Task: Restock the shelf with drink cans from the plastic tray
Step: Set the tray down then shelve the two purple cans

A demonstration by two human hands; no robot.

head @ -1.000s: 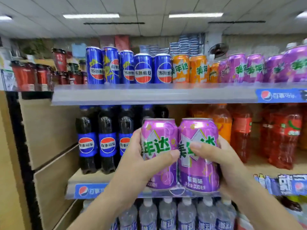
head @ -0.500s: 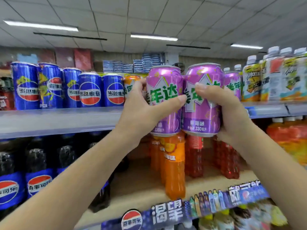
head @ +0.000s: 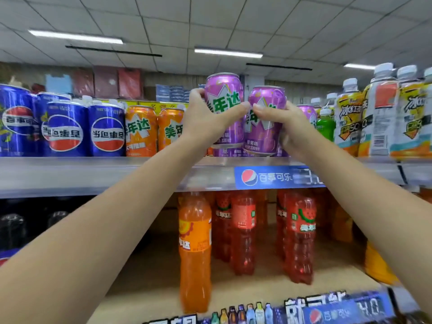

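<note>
Purple cans (head: 224, 108) stand upright in both hands (head: 205, 123), above shelf (head: 93, 171).

This is a shop, in the drinks aisle. A long metal shelf (head: 93, 174) carries rows of the same goods set side by side: blue cola cans (head: 107, 129), orange soda cans (head: 141, 130), purple soda cans (head: 306, 113) and tall tea bottles (head: 383, 113). A blue brand and price strip (head: 278, 177) is clipped to the shelf edge, and another price strip (head: 346, 312) runs along the shelf below, where orange soda bottles (head: 195, 251) and red soda bottles (head: 300, 237) stand in rows. Overhead is a tiled ceiling (head: 210, 19) with strip lights (head: 228, 53), and stacked stock (head: 173, 92) shows behind the shelf.
</note>
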